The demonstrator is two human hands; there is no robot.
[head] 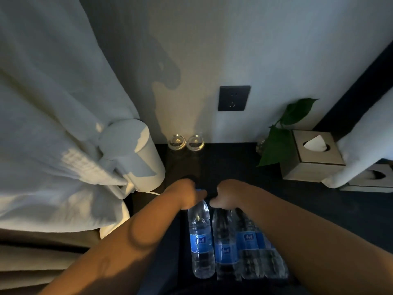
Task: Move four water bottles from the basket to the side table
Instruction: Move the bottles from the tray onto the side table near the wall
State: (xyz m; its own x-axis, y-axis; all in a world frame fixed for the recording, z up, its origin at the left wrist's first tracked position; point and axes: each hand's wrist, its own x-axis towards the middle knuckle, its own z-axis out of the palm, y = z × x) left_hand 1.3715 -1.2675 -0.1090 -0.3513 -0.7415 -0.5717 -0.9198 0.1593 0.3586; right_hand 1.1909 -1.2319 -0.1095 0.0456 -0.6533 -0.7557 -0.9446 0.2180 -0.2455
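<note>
So it all comes down to up-and-down here, not reach. The left bottle is held at its blue cap by the left hand, with the fingers curled round the neck. Its body hangs straight below the hand, base toward the bottom of the view.

Just beside it, the bunch of bottles is gripped at the tops by the right hand, which is curled over the necks. It looks like three in there, but the caps are hidden under the fingers, so the count can't be confirmed.

All the long axes are upright and roughly parallel, and the left bottle is touching or almost touching the bunch. The two hands are side by side, close together, over the near part of the dark desk. It's too dark down there to tell whether the bases are already planted on the desk or just above it.

Going by that, the coming move is probably a straight lowering and a letting go, since the bottles are under the hands rather than ahead of them. Neither hand is really nearer than the other.

One thing to watch is the white kettle just left of the left hand. The two glasses at the wall and the tissue box are well apart from the bottles. The left bottle could get knocked over if it's bumped by the bunch on release.
</note>
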